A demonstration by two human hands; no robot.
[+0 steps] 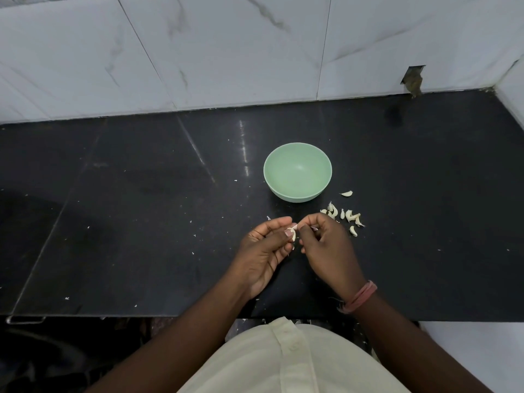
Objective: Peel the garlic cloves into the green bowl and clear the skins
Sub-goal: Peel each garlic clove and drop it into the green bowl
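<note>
The person stands at a black polished stone counter (pixel 141 222), both hands raised just above it and brought close together. The left hand (pixel 265 251) pinches a small, pale, crescent-shaped garlic clove (pixel 293 233) between thumb and curled fingers; the right hand (pixel 326 245) has its fingertips closed on the clove's tip, where a scrap of papery skin seems to be lifting. So both hands are grasping, one steadying, the other picking

The round, pale green plastic bowl (pixel 297 171) sits just beyond the hands and looks bare inside, so I'd judge the work barely started. To the right of the hands, near the bowl's lower right side, lies a loose scatter of whitish unpeeled cloves (pixel 344 215), one more clove (pixel 346 193) set a little apart closer to the bowl. Tiny white flecks of skin (pixel 194 236) dot the counter

A clove like this is light and firm, but curved and smooth, so it could squirt out of a hard squeeze. Best held by its flat sides, with the nail working at the pointed tip or the blunt root end where the skin is loosest. The skin itself is thin, dry and brittle; it will likely tear into flakes, cling to the fingers and drift at a breath. Sweeping those up later will want a gentle cupped hand
</note>
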